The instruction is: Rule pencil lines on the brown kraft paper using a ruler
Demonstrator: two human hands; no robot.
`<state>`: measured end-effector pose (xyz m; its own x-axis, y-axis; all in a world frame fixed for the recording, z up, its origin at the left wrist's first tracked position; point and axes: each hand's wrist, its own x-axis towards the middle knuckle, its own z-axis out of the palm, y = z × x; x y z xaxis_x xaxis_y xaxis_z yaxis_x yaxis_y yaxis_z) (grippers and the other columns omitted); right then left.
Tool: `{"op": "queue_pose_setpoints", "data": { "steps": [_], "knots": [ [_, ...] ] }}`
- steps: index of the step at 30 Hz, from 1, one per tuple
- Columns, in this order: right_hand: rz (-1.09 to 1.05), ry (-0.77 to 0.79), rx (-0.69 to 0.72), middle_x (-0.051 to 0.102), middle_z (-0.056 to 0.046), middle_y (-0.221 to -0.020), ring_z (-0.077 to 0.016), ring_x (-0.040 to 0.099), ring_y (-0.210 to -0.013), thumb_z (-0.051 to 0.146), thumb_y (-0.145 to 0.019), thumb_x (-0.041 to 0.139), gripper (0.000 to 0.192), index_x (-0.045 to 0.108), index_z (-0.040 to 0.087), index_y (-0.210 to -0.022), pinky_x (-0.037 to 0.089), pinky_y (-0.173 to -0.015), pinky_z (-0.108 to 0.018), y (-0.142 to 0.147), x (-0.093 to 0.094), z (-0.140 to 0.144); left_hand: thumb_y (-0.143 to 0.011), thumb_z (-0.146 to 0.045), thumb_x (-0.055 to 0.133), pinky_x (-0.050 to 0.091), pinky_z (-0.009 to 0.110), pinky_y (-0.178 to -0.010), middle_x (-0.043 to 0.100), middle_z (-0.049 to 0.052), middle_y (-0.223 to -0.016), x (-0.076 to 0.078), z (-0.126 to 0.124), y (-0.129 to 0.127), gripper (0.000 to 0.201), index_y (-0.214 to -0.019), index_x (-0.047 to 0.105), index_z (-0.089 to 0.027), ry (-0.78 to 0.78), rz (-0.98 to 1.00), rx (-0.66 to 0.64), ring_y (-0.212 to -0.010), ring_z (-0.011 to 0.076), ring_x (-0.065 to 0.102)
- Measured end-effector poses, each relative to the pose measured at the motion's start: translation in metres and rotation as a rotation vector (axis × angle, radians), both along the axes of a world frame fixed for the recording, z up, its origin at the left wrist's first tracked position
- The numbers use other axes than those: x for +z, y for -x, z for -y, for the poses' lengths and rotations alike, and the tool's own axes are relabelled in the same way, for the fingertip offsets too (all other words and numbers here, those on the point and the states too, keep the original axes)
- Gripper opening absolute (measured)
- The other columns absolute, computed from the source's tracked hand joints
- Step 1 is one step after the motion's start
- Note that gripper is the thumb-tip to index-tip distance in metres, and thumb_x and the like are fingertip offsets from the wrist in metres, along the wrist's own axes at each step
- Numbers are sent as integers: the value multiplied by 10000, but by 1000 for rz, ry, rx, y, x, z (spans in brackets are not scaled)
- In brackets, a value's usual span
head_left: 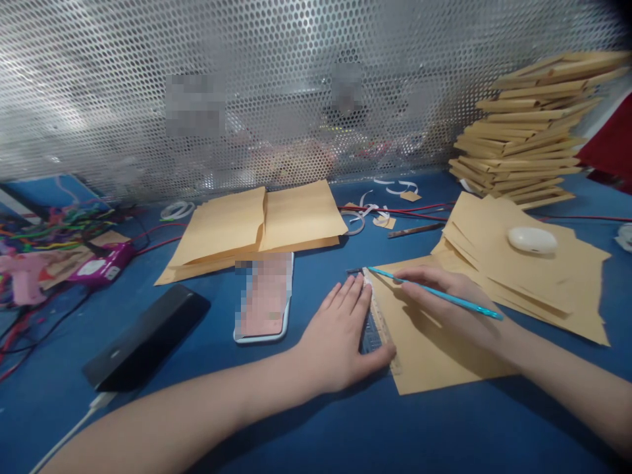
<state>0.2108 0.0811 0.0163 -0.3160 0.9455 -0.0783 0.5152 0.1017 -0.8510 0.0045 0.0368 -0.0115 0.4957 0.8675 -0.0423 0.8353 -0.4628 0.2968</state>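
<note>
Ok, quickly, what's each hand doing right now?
Left hand: open, laid flat with fingers over the clear ruler, not gripping it.
Right hand: closed around a slim blue pen, its tip near the ruler's far end.

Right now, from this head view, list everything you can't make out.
All in the head view:
- Ruler: partly hidden under the left hand.
- Blue pen: tip too small to tell whether it touches the brown paper.
- Phone: screen pixelated.
- Red thing: cut off by the right edge.
- Beyond the perforated panel: blurred, seen only through its holes.
</note>
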Motion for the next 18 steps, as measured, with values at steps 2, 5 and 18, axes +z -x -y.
{"op": "queue_pose_setpoints", "data": {
  "steps": [2,5,18],
  "knots": [
    [56,-25,3,722,-47,-1043,-262,669,-955,428,-853,556,274,682,250,-1020,548,-763,-353,0,1,0,-869,-616,422,101,457,-1156,77,159,-1537,1,0,0,866,-1482,188,-51,2,-5,-4,-1421,274,34],
    [88,-52,29,724,-41,-1048,-264,653,-1002,430,-861,545,278,683,252,-1022,540,-782,-349,-1,0,0,-874,-620,413,98,451,-1157,76,158,-1536,2,0,0,858,-1482,189,-57,7,-8,-10,-1421,269,41],
    [56,-206,87,721,9,-1017,-200,674,-908,417,-891,524,247,681,295,-1038,540,-755,-306,-6,-19,-2,-863,-707,357,111,449,-1160,74,141,-1539,-2,-4,5,925,-1490,152,-59,-5,-16,-37,-1422,259,57]
  ]
}}
